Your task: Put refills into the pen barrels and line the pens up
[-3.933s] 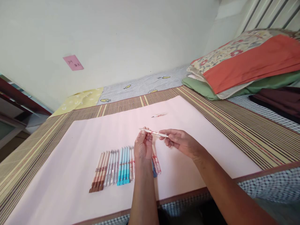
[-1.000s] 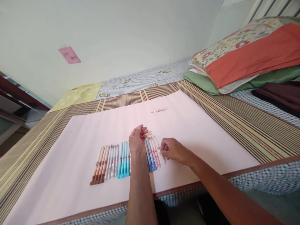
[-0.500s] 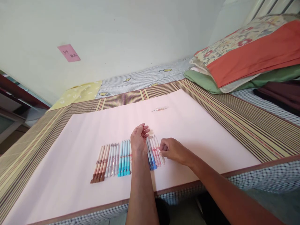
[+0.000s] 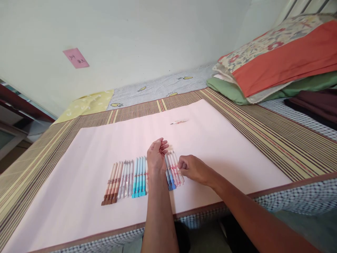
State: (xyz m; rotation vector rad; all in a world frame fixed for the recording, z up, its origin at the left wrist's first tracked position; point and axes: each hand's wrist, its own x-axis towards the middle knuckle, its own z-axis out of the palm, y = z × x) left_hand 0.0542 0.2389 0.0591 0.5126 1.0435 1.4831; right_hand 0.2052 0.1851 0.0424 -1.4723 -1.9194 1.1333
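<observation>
A row of pens lies side by side on a pink sheet (image 4: 223, 151): brown-capped pens (image 4: 112, 184), clear ones (image 4: 126, 179), light blue ones (image 4: 139, 177), then a white and red group (image 4: 174, 170) at the right end. My left hand (image 4: 156, 158) rests edge-on over the middle of the row, fingers loosely curved and apart, with nothing visible in it. My right hand (image 4: 193, 169) is closed in a pinch on the rightmost white and red pen, touching the end of the row. A single thin pen part (image 4: 179, 122) lies alone farther back on the sheet.
The sheet lies on a striped woven mat (image 4: 276, 137) over a checked bedsheet (image 4: 163, 86). Folded pillows and covers (image 4: 276, 59) are stacked at the right, with a dark cloth (image 4: 316, 103) beside them. A pink note (image 4: 76, 58) is stuck on the wall.
The white and red pen I held up in both hands has come down to the row's right end. My right hand has nudged it left against the row; my left hand stays over the row.
</observation>
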